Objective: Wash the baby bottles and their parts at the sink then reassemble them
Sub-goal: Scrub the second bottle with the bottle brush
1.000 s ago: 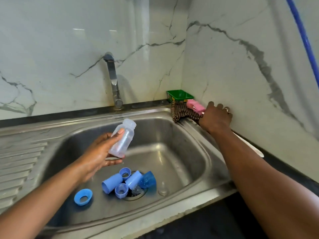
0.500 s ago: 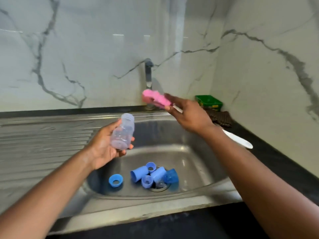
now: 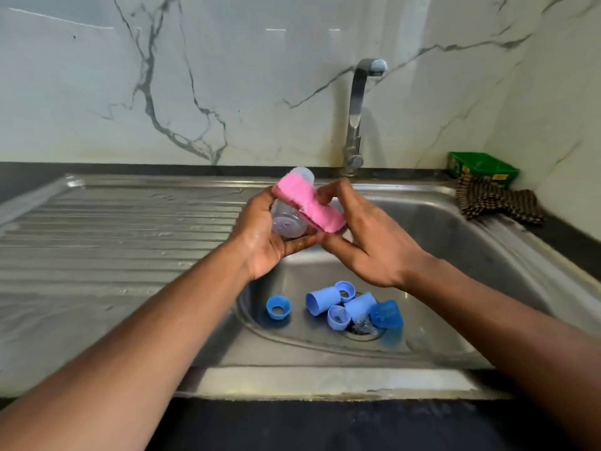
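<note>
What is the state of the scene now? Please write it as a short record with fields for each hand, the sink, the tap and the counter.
left hand: left hand grips the clear bottle above the sink
right hand: right hand holds the pink sponge against the bottle
sink: blue bottle parts lie around the drain in the steel sink; one blue ring lies apart to their left
tap: tap shows no running water
counter: green box and checked cloth in the right corner
</note>
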